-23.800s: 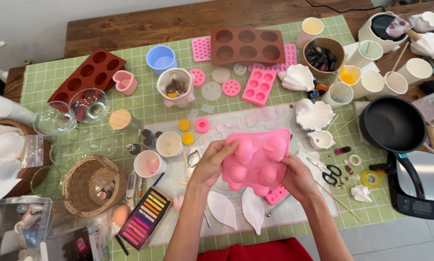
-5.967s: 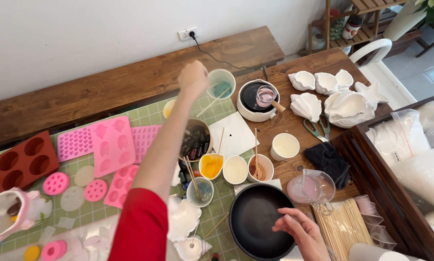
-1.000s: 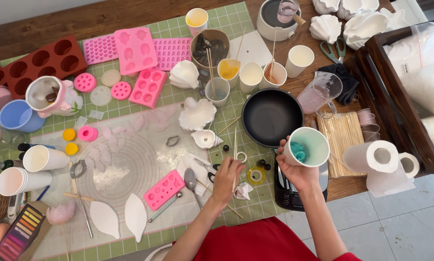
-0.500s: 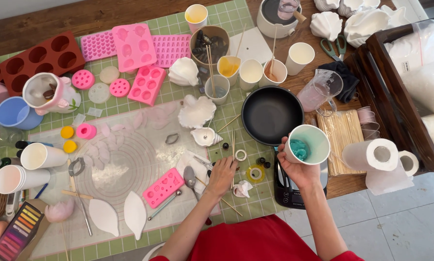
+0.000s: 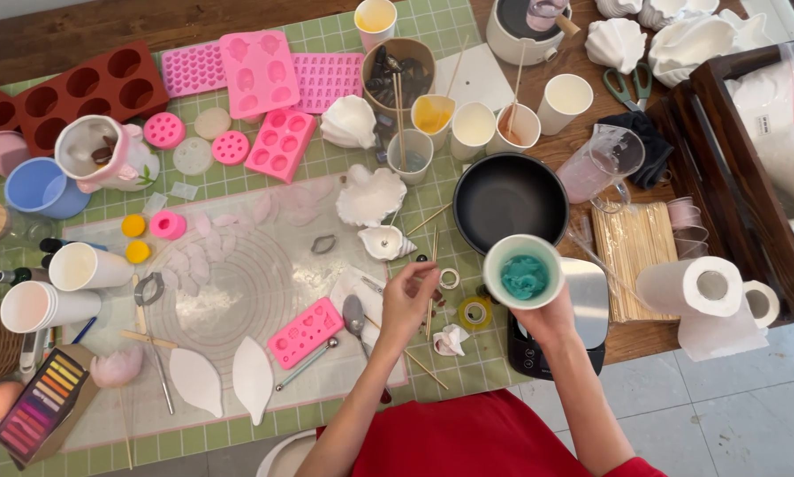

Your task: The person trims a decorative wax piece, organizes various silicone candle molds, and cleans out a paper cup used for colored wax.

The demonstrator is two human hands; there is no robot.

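Right hand point(image 5: 547, 320): fingers wrapped around a white paper cup point(image 5: 522, 271), held upright just above the near right part of the table.
Cup contents: a lump of teal material lies at the bottom of the cup.
Left hand point(image 5: 407, 299): fingertips pinched together on a thin wooden stick point(image 5: 432, 269), which stands nearly upright over the mat.
Hands to each other: apart, the left hand a little to the left of the cup, at about the same height in the view.
Under the right hand: a black kitchen scale point(image 5: 582, 309) with a shiny metal plate, partly covered by the cup and wrist.
Just beyond the cup: a black frying pan point(image 5: 510, 201), close to the cup's far rim.
Near the left hand: a metal spoon point(image 5: 354, 316), small rolls of tape point(image 5: 474, 311), a crumpled white scrap point(image 5: 452, 339) and loose sticks on the clear mat point(image 5: 238, 291).
Left of that: a small pink mould point(image 5: 305, 332) and two white leaf shapes point(image 5: 224, 380).
Farther back: white shell-shaped pieces point(image 5: 370, 194), several paper cups point(image 5: 474, 125), pink moulds point(image 5: 260, 71) and a dark red mould point(image 5: 96, 88) on a green checked cutting mat point(image 5: 326, 168).
Right side: a bundle of skewers point(image 5: 634, 261) and a roll of paper towel point(image 5: 706, 296).
Far left: a box of coloured chalks point(image 5: 43, 405).
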